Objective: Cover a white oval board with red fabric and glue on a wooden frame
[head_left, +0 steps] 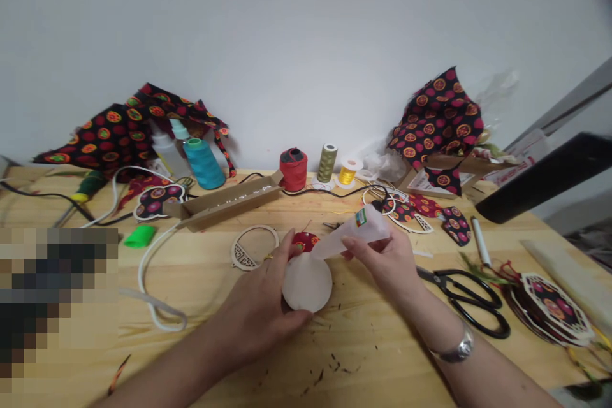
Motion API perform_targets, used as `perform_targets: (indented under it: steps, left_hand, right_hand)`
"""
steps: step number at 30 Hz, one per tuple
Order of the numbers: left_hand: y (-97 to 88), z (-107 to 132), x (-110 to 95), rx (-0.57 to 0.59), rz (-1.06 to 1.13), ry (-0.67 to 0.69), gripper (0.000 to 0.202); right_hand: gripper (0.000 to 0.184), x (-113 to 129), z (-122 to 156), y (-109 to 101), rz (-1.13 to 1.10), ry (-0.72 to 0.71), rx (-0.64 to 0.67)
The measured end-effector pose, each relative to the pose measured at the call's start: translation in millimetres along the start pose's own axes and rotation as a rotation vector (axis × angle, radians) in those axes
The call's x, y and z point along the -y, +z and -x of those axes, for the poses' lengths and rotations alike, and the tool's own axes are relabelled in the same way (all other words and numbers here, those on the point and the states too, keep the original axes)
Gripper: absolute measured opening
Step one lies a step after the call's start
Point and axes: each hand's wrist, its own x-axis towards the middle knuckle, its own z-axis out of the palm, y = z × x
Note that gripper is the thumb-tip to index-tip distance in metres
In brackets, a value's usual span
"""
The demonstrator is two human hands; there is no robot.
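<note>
A round white disc (308, 284) lies low over the wooden table in front of me. My left hand (261, 296) grips its left side, the thumb at the near edge and the fingers at the far edge. In my right hand (387, 261) is a translucent white squeeze bottle (351, 234) with a small coloured label, tilted so that its narrow end meets the disc's far edge. Whether anything comes out of the tip, I cannot tell. Just behind the disc shows a red patterned fabric piece (306, 241), and a wooden openwork ring (245, 258) lies beyond my left hand.
Black-handled scissors (471, 299) and a stack of octagonal pieces (552, 309) lie at right. Thread spools, among them a red one (293, 169), line the wall. A long cardboard box (232, 204), a green cap (140, 236) and a white cable (146, 268) occupy the left.
</note>
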Motion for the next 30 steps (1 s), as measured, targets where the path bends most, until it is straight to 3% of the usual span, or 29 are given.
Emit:
perform_targets:
  steps: [9, 17, 30]
  left_hand:
    - [0.1, 0, -1, 0.014, -0.055, 0.039, 0.101]
    - [-4.6, -1, -7, 0.036, -0.071, -0.018, 0.099]
    - [-1.6, -3, -2, -0.087, -0.012, -0.019, 0.097]
  right_hand:
    - [0.026, -4, 1, 1, 0.078, -0.033, 0.053]
    - [0.022, -4, 0, -6, 0.144, -0.089, 0.085]
    - [0.019, 2, 2, -9, 0.244, -0.072, 0.089]
